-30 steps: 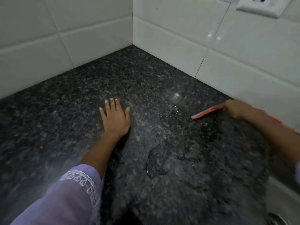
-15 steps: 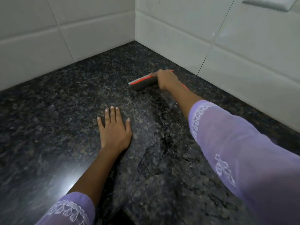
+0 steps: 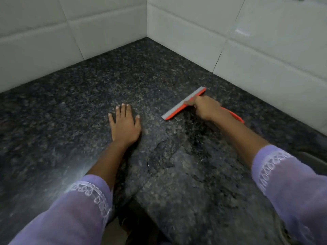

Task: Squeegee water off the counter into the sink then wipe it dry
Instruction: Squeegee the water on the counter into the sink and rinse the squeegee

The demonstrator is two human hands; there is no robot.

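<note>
An orange squeegee (image 3: 178, 107) with a grey rubber blade rests blade-down on the dark speckled granite counter (image 3: 70, 106). My right hand (image 3: 206, 107) grips it just behind the blade; the orange handle sticks out past my wrist toward the right wall. A puddle of water (image 3: 169, 152) with an irregular edge spreads on the counter just in front of the blade, toward me. My left hand (image 3: 124, 125) lies flat, palm down, fingers spread, on the counter left of the puddle. Both arms wear lilac sleeves.
White tiled walls (image 3: 265, 41) meet in a corner at the back and close off the counter on the left and right. The counter's front edge (image 3: 139, 200) runs diagonally near my body. A dark rim at the far right (image 3: 313, 161) may be the sink.
My right hand pulled the squeegee back from near the corner toward me and to the right, up to the puddle's far edge. My left hand stayed flat in place.
</note>
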